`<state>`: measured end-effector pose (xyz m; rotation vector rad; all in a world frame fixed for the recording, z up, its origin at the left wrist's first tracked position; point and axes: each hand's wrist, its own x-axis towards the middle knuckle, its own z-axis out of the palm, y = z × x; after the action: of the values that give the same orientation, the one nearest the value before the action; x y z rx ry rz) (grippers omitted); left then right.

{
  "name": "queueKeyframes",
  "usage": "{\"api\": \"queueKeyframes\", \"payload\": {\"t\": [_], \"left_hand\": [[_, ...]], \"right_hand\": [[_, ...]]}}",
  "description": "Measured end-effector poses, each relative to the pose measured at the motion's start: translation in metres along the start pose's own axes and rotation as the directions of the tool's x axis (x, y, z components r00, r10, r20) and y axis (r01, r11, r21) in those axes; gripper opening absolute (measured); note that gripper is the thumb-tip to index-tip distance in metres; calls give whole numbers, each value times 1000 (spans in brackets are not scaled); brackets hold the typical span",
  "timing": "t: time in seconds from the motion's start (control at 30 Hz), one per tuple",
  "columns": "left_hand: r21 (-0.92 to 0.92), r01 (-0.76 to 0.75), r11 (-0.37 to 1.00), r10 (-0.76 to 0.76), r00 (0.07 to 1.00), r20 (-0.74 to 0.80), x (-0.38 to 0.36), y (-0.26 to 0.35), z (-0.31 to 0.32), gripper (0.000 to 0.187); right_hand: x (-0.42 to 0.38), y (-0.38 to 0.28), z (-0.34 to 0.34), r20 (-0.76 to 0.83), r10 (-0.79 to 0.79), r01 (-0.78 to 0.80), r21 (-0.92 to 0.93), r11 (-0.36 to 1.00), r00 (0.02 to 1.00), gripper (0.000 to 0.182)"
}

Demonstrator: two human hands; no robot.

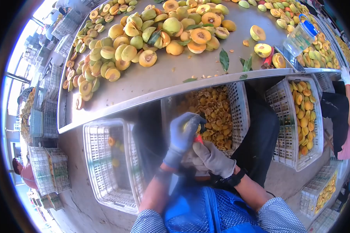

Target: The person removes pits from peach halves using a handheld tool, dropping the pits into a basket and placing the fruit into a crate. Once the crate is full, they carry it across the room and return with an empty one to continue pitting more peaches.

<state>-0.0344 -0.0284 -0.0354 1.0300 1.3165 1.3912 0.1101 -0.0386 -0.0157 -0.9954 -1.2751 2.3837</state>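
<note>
"Why is the small red handle (198, 139) mid-frame?"

"The gloved right hand (217, 158) pinches it in its grip above the white plastic crate (240, 110), probably to catch scraps. The gloved left hand (184, 132) curls; its grip I can't tell."

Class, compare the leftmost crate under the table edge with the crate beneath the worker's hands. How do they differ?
The leftmost crate holds only a few fruit pieces; the middle crate holds a great many.
The leftmost crate stands clear of both hands; the middle crate is partly hidden by the left hand and right hand.
Both are pale, with slotted walls.
</note>
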Motion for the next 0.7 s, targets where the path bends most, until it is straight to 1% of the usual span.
{"api": "queueKeyframes", "payload": {"t": [0.03, 0.07, 0.1, 0.13, 0.17, 0.2, 0.23, 0.27, 0.3, 0.33, 0.37, 0.4, 0.43, 0.47, 0.5, 0.53, 0.57, 0.6, 0.63, 0.67, 0.7], "left_hand": [[-1, 3, 1000, -3, 1000, -1, 2, 0, -2, 26], [-22, 0, 1000, 2, 996, 94, 5, 1, -7, 24], [-42, -3, 999, 11, 982, 189, 8, 3, -13, 22], [-42, -4, 999, 12, 982, 188, 13, 6, -16, 22], [22, 123, 992, -124, 958, 257, 17, 9, -18, 21], [94, 245, 965, -262, 911, 317, 18, 11, -18, 21], [94, 247, 965, -264, 910, 321, 17, 11, -13, 21], [53, 133, 990, -141, 970, 198, 14, 10, -5, 21], [27, 18, 999, -19, 998, 64, 9, 9, 0, 21], [26, 21, 999, -23, 998, 66, 7, 7, 1, 21], [26, -29, 999, 28, 999, 24, 6, 5, 1, 23], [27, -77, 997, 77, 997, -19, 6, 3, 0, 24], [26, -73, 997, 73, 997, -24, 4, 4, -3, 24], [-21, -9, 1000, 10, 999, 52, 5, 6, -7, 24], [-60, 48, 997, -39, 990, 137, 10, 8, -11, 24], [-61, 39, 997, -30, 990, 137, 11, 7, -14, 24], [3, 194, 981, -191, 961, 198, 9, 5, -16, 25], [80, 316, 945, -326, 910, 255, 13, 7, -17, 25], [93, 349, 932, -362, 903, 232, 11, 14, -16, 28], [87, 316, 945, -327, 897, 298, 15, 0, -19, 26], [132, 260, 957, -290, 893, 346, 17, 0, -21, 27]], "right_hand": [[-4, -8, 3, 13, -20, 19, 28, 999, 1000, 36], [-6, -13, 8, 31, -37, 35, 57, 998, 999, 39], [3, 2, 11, 35, -33, 31, 57, 998, 999, 39], [16, 29, 11, -45, -176, 180, 81, 980, 983, 40], [22, 31, 14, -129, -312, 324, 92, 941, 941, 42], [19, 31, 13, -131, -310, 322, 92, 942, 942, 42], [14, 28, 9, -140, -150, 170, 140, 976, 979, 26], [9, 17, 9, -141, 12, 15, 188, 982, 990, 17], [5, 5, 9, -145, 16, 12, 191, 982, 989, 17], [2, -9, 8, -72, 39, -39, 4, 999, 997, 17], [2, -15, 7, -2, 72, -71, -188, 980, 997, 18], [4, -12, 4, -2, 71, -70, -188, 980, 997, 18], [6, -4, 1, 25, 42, -37, -169, 985, 999, 27], [7, 0, 0, 54, 8, 0, -153, 988, 999, 42], [9, 0, 1, 56, 0, 9, -161, 987, 998, 42], [7, 3, 6, 12, -65, 66, -108, 992, 998, 41], [6, 5, 11, -35, -134, 131, -61, 989, 990, 40], [7, 5, 21, -85, -172, 175, 29, 984, 981, 28], [6, 5, 28, -139, -219, 235, 109, 966, 966, 17], [7, 16, 21, -101, -124, 146, 245, 958, 987, 22], [9, 25, 12, -47, -30, 45, 373, 927, 998, 28]]}}
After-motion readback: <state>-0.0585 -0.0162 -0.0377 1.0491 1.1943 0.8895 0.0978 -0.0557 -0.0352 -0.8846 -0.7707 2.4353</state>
